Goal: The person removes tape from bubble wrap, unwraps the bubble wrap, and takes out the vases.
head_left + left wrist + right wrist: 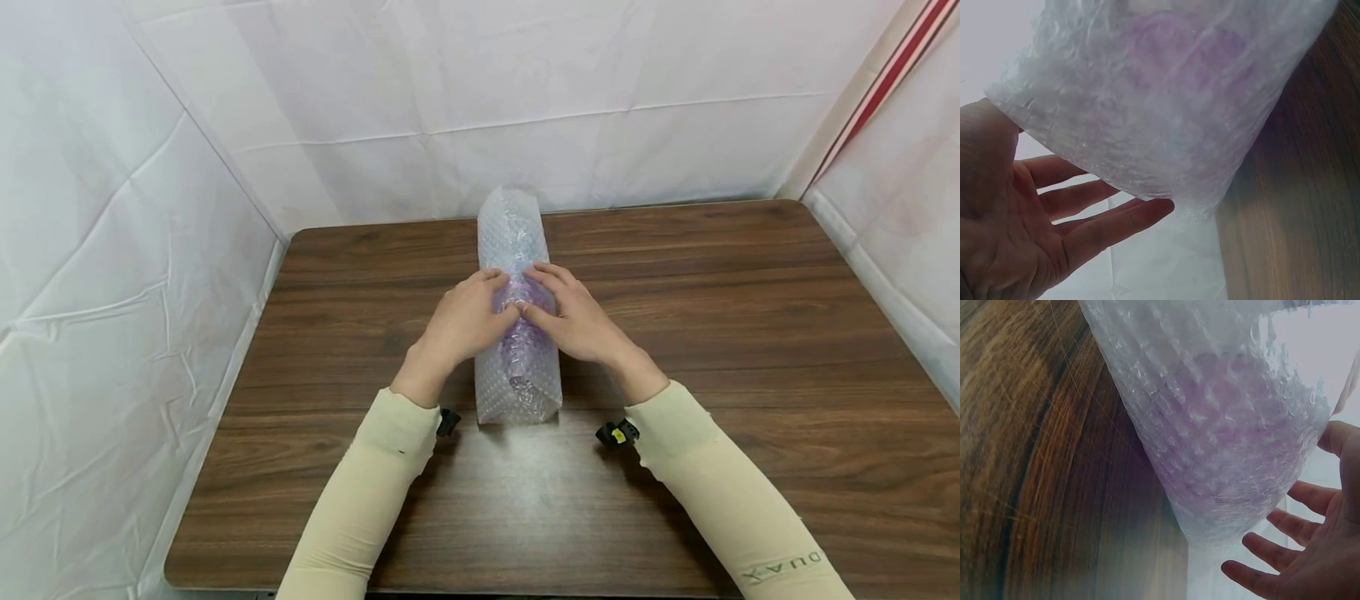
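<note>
A long bundle of clear bubble wrap (517,233) lies lengthwise on the brown table, and something purple shows through its middle. My left hand (467,315) rests on its left side, with the thumb on the top ridge. From the other side my right hand (579,317) touches it, the two thumb tips almost meeting on top. In the left wrist view the fingers (1116,225) stretch loosely along the wrap's edge. Spread fingers (1266,553) lie beside the wrap in the right wrist view. The purple thing's kind is hidden by the bubbles.
The wood-grain table (750,333) extends to both sides of the bundle. White sheeting (360,100) hangs behind and at both sides. A small black device (618,433) sits at the right wrist, another (447,422) at the left.
</note>
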`<state>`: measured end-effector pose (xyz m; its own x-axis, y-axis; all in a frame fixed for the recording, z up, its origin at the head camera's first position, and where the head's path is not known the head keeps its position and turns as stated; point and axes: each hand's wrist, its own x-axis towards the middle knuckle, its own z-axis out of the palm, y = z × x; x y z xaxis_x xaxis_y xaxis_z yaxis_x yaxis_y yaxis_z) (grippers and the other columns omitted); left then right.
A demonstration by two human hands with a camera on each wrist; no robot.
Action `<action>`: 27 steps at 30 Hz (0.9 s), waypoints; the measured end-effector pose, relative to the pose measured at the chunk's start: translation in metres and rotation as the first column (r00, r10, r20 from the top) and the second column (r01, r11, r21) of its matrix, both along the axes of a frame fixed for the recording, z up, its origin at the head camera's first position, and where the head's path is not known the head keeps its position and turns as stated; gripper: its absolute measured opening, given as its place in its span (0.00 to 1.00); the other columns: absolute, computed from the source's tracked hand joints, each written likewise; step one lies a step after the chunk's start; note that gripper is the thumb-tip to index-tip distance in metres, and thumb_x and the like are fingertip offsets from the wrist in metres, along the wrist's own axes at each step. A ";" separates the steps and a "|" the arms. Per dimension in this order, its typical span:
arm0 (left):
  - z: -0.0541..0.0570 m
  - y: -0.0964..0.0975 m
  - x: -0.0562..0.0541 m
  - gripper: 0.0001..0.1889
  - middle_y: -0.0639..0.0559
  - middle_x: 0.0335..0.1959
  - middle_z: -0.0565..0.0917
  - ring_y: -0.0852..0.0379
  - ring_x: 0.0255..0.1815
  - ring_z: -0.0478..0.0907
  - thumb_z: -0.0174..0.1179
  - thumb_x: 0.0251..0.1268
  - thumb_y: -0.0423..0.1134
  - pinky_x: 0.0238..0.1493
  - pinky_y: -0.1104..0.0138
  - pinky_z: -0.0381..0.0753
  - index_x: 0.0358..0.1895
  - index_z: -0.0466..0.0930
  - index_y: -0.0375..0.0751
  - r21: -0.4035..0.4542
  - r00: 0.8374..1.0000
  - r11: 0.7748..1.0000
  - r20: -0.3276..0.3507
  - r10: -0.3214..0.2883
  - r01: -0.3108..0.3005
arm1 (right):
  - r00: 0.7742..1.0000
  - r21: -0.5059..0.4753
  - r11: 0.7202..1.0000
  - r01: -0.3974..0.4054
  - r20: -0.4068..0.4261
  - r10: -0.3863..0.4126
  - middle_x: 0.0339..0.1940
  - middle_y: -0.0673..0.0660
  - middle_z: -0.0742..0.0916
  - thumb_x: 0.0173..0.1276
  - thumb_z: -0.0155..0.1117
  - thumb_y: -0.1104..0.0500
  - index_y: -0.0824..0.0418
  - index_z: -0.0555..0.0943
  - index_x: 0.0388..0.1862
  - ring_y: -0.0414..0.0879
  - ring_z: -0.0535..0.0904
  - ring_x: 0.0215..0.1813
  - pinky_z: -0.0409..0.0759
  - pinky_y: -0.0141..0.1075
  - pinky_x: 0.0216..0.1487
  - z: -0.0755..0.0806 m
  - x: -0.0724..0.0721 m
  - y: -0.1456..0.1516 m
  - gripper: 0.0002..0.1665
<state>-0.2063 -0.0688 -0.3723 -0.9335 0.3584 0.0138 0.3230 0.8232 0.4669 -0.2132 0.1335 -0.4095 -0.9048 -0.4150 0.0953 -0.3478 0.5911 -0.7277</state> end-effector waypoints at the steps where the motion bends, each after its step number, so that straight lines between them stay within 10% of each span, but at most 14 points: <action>1: 0.000 0.000 0.000 0.31 0.41 0.77 0.71 0.40 0.76 0.71 0.58 0.76 0.50 0.75 0.46 0.72 0.74 0.72 0.34 -0.008 1.000 1.000 -0.010 0.000 0.000 | 1.000 0.000 1.000 0.002 -0.002 -0.002 0.85 0.61 0.61 0.80 0.59 0.47 0.60 0.64 0.81 0.65 0.54 0.84 0.58 0.65 0.80 0.000 0.000 0.000 0.37; 27: -0.003 0.010 0.012 0.22 0.42 0.68 0.81 0.40 0.61 0.84 0.58 0.75 0.43 0.56 0.52 0.88 0.65 0.82 0.36 0.040 0.981 0.998 -0.184 0.060 -0.053 | 0.996 -0.059 0.996 0.064 -0.062 -0.068 0.82 0.60 0.67 0.78 0.62 0.49 0.58 0.70 0.78 0.64 0.58 0.83 0.58 0.63 0.81 -0.006 0.011 0.001 0.34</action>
<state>-0.1945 -0.0589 -0.3758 -0.9323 0.3012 0.2001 0.3599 0.8268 0.4323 -0.2023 0.1346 -0.4152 -0.9214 -0.3467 0.1755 -0.3561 0.5724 -0.7386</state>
